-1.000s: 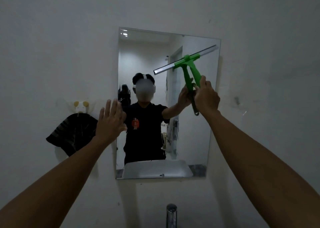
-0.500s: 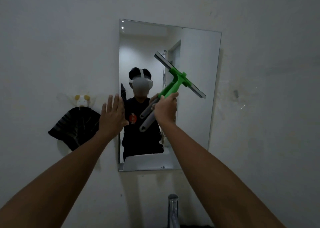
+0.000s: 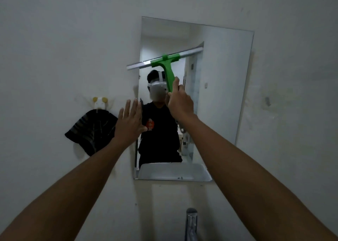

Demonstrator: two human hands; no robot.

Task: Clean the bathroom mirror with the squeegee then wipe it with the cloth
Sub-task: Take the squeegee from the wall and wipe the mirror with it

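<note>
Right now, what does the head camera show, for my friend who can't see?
A right hand holds a green squeegee against a mirror. The left hand is flat by its edge; a dark cloth hangs on the wall.

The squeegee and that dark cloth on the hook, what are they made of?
Squeegee: the green handle looks like matte moulded plastic, and the blade bar has a silvery sheen, likely metal. Dark cloth: soft woven fabric, going by its drooping folds and faint stripes.
</note>
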